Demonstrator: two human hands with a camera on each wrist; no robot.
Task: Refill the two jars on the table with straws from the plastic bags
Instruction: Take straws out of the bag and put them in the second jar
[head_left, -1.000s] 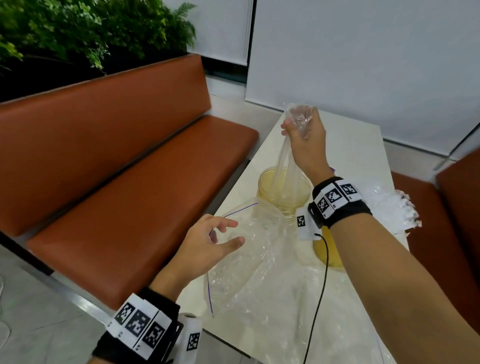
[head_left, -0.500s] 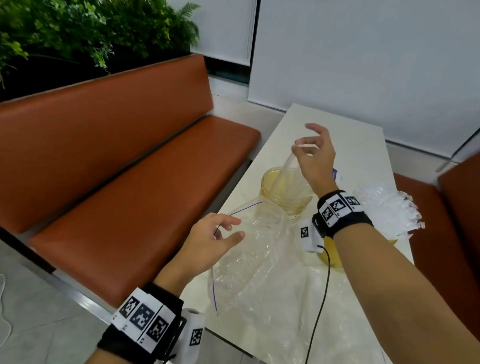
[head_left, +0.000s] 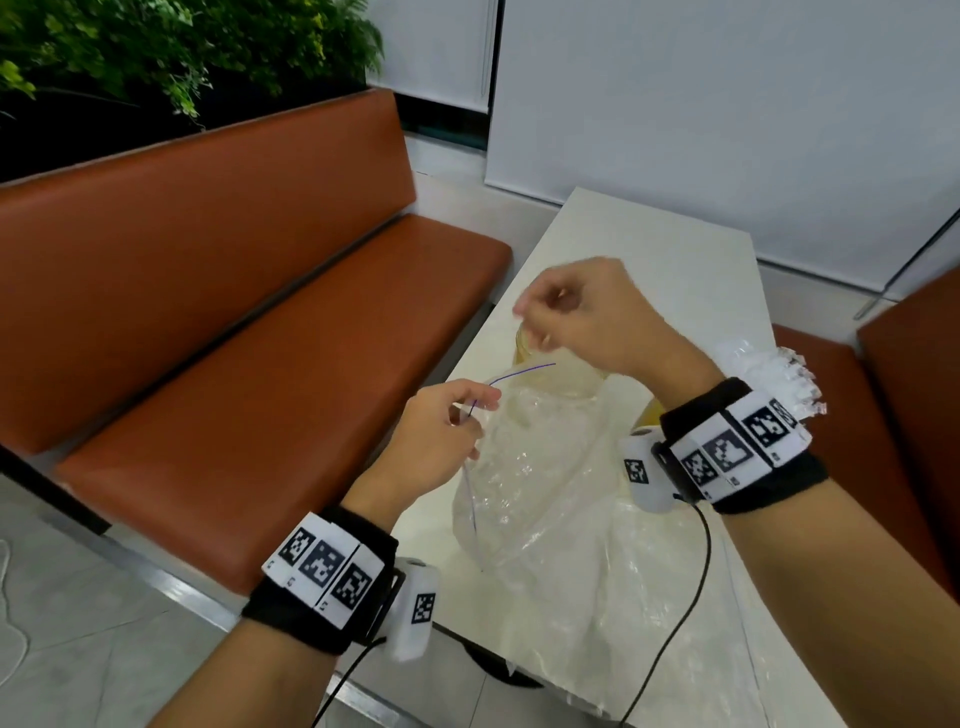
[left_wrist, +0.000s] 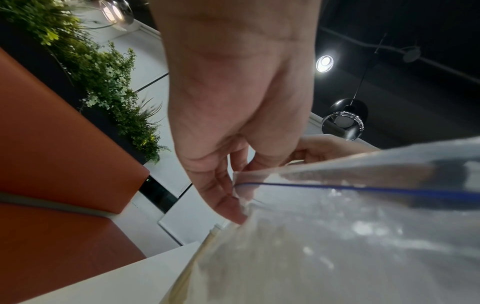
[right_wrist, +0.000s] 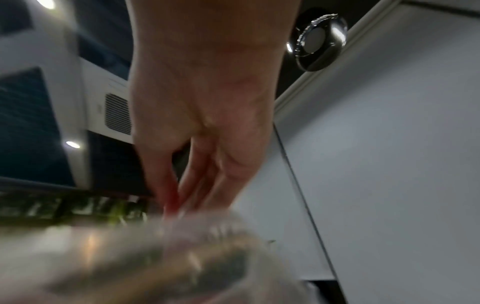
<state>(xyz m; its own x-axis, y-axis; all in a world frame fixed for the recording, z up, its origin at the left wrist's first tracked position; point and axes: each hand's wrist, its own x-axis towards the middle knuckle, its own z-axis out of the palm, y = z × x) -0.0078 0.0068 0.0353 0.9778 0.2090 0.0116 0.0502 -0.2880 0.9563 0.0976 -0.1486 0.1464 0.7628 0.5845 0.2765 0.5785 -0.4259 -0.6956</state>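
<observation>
The left hand (head_left: 434, 434) pinches the near-left corner of the mouth of a clear plastic bag (head_left: 524, 467), beside its blue zip line (head_left: 519, 370). In the left wrist view the left-hand fingers (left_wrist: 221, 195) are curled, with the bag's edge caught between their tips. The bag stands partly raised off the table (head_left: 649, 244) near the left edge, its mouth toward the far end; its lower part rests on a crumpled sheet of clear plastic (head_left: 613, 597) that covers the near end of the table.

The right hand (head_left: 592, 317) hovers above the bag's mouth and over the first jar (head_left: 524, 348). Its fingers are loosely curled with the tips drawn together. The right wrist view is blurred; whether the fingertips hold a straw or the bag's film cannot be determined.

The first jar, a yellowish transparent container, stands near the left edge of the table, just beyond the bag and mostly hidden by it and by the right hand. The second jar (head_left: 649, 410) shows only as a yellow sliver behind the right wristband. A bundle of wrapped straws (head_left: 769, 379) projects near the right edge of the table, behind the right wrist.

An orange bench (head_left: 260, 312) runs along the left side of the table.
</observation>
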